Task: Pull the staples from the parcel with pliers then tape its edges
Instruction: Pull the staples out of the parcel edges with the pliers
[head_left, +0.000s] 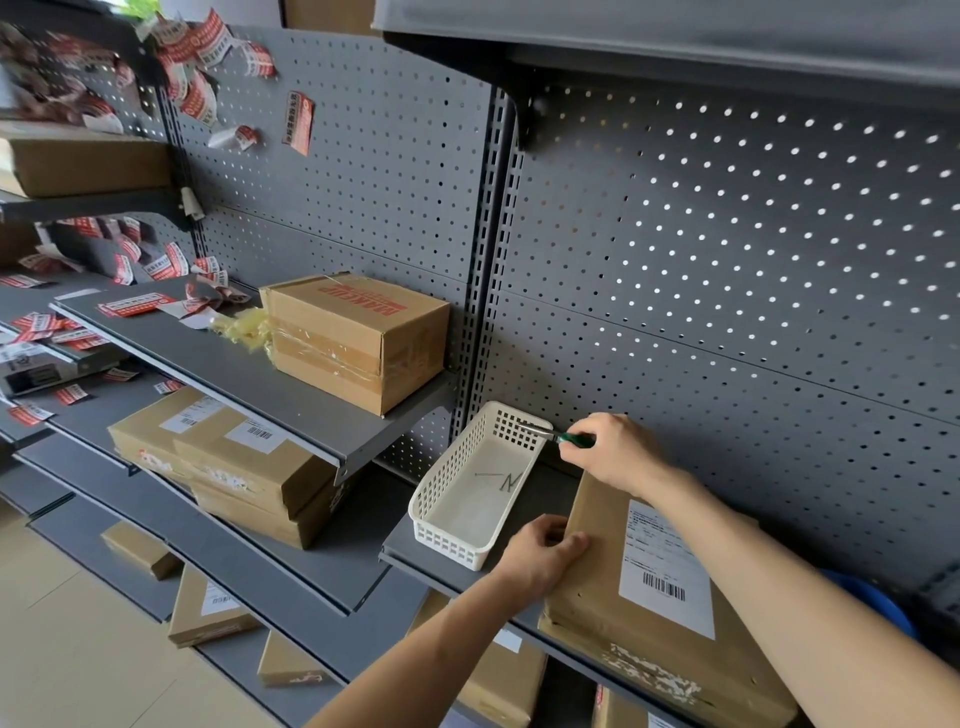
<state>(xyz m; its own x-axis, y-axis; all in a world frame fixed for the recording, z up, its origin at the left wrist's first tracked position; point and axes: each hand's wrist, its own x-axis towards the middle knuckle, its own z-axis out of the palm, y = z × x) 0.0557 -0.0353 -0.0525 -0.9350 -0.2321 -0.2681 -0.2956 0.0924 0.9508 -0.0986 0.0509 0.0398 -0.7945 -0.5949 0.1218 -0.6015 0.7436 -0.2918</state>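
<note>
Grey metal shelving (291, 395) backed by perforated grey panels (727, 249) fills the scene, with torn red-and-white stickers (197, 88) scattered over the upper left panels and shelves. On the nearest shelf lies a flat brown cardboard parcel (597, 587) with a white barcode label (665, 577) on its top face. The person's left hand (545, 556) presses down on the parcel's near left corner, fingers curled over the edge. Just beside the parcel to the left sits a white perforated plastic basket (447, 530), and a few thin metal staples (506, 480) lie loose on its floor. The right hand (613, 452) is above the parcel's far end, its grip closed around green-handled pliers (550, 434) whose metal tip reaches out over the far end of the basket. Whether the tip holds a staple cannot be told. On the shelf to the left stands a taped brown cardboard box with red lettering (358, 338), with crumpled yellowish tape (244, 327) beside it. Lower shelves carry more flat brown parcels (223, 457).
</note>
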